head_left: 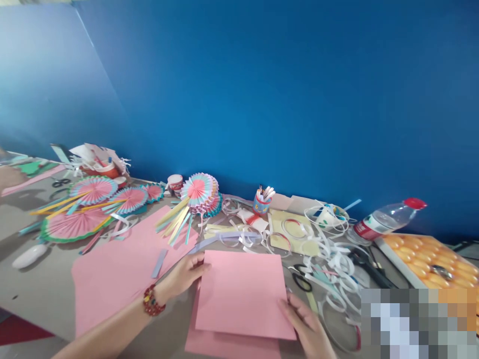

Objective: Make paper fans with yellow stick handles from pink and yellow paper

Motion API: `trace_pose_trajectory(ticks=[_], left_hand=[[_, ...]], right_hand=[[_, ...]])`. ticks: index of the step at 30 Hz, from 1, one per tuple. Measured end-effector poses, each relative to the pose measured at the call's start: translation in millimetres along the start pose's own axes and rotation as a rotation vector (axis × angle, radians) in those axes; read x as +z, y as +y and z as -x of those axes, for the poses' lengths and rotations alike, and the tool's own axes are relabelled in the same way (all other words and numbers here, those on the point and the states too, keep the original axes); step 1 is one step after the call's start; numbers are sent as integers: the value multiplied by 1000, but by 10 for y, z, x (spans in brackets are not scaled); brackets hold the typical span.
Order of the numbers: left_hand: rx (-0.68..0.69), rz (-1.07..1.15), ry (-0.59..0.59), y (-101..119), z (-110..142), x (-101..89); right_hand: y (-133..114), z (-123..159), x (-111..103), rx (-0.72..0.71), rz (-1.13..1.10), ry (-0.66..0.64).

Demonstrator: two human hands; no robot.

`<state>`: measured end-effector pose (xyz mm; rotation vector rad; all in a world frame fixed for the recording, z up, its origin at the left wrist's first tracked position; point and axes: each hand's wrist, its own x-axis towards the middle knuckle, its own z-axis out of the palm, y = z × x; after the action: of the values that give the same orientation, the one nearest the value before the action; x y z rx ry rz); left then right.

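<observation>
Between my two hands is a pink paper sheet (243, 294), roughly square, held by its sides. My left hand (185, 274), with a red beaded bracelet at the wrist, pinches its upper left edge. At the lower right edge, my right hand (305, 319) grips the same sheet, thumb on top. Another pink sheet (232, 345) shows underneath, nearer to me. To the left lies a large pink paper (108, 284) with a small lavender strip (159, 263) on it. Black-handled scissors (301, 281) rest just beyond my right hand.
Pleated paper fans (78, 224) and a rosette (197, 189) stand at the left and back. Curled white paper strips (333, 269) crowd the right, near a plastic bottle (389, 219) and a pen cup (262, 203). Another person's hand (11, 177) is at far left.
</observation>
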<state>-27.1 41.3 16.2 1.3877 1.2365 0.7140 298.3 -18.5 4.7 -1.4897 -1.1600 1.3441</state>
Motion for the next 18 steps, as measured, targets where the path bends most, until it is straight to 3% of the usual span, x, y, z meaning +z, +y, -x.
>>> trace_pose_trajectory(ticks=[3, 9, 13, 18], left_hand=[[2, 41, -58, -45, 13, 34], [46, 6, 23, -101, 45, -25], [-3, 70, 129, -73, 57, -245], [-36, 161, 380, 6, 137, -661]], right_hand=[[35, 7, 8, -34, 28, -26], [52, 23, 55, -83, 64, -78], [35, 33, 117, -101, 101, -84], [132, 44, 111, -85, 160, -90]])
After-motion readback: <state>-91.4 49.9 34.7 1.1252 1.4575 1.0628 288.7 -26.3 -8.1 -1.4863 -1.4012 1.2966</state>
